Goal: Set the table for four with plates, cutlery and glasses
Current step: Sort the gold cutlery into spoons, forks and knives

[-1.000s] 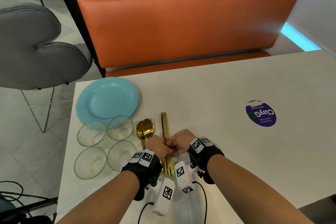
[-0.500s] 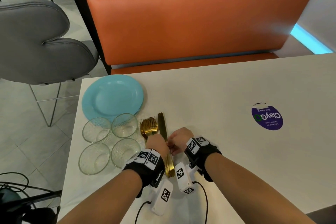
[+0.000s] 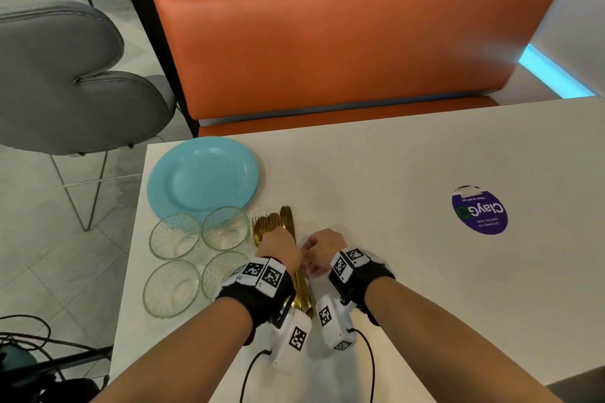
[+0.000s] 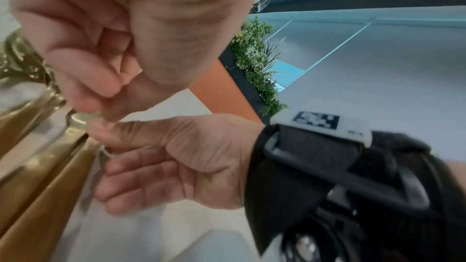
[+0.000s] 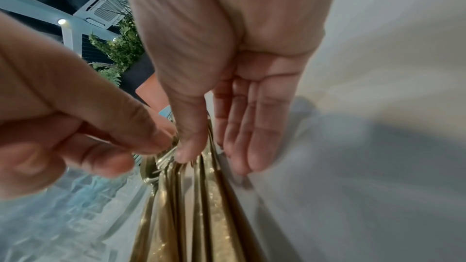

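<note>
A bundle of gold cutlery (image 3: 300,291) lies on the white table (image 3: 376,180), its knife and spoon tips pointing away from me. My left hand (image 3: 278,247) is over the bundle and pinches a piece near the fork heads (image 5: 163,154). From the right side, my right hand (image 3: 319,247) holds the bundle with its thumb (image 5: 184,146) on top and its fingers (image 5: 249,136) alongside. Left of the cutlery are a stack of turquoise plates (image 3: 203,180) and several clear glasses (image 3: 226,227).
An orange bench (image 3: 343,52) runs along the table's far edge, and a grey chair (image 3: 72,82) stands off the left end. A purple round sticker (image 3: 479,211) is on the table to the right. Cables hang off the near left.
Both hands stay on the cutlery bundle with only small finger movements. The head view has shifted slightly, so everything sits a little further right.
</note>
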`<state>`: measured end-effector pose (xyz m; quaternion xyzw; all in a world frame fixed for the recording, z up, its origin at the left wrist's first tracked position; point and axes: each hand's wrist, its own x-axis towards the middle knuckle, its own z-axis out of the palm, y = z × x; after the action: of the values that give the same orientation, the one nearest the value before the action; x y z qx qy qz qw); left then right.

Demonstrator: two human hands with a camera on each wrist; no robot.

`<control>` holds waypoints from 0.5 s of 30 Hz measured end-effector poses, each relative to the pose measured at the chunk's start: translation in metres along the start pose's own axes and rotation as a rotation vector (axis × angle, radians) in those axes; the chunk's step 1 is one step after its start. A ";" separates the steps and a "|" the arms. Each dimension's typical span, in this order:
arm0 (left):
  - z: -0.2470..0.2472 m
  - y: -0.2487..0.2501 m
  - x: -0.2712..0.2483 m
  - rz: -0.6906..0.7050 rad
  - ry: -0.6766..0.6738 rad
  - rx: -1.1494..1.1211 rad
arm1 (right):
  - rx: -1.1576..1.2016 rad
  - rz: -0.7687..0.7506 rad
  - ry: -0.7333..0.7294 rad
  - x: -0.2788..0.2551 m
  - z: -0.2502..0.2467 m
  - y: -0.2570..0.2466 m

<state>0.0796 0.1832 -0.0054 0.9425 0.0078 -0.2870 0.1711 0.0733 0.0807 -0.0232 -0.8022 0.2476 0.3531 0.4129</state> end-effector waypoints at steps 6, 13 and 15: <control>-0.020 0.007 0.005 0.020 0.057 -0.080 | 0.019 0.121 0.004 0.011 -0.007 -0.010; -0.068 0.008 0.025 0.007 0.215 -0.243 | 0.197 -0.022 0.018 0.021 -0.041 -0.052; -0.086 0.008 0.032 0.044 0.262 -0.318 | 0.253 -0.032 -0.017 0.030 -0.045 -0.071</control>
<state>0.1539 0.2013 0.0466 0.9329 0.0546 -0.1532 0.3213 0.1573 0.0776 0.0067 -0.7447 0.2738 0.3191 0.5184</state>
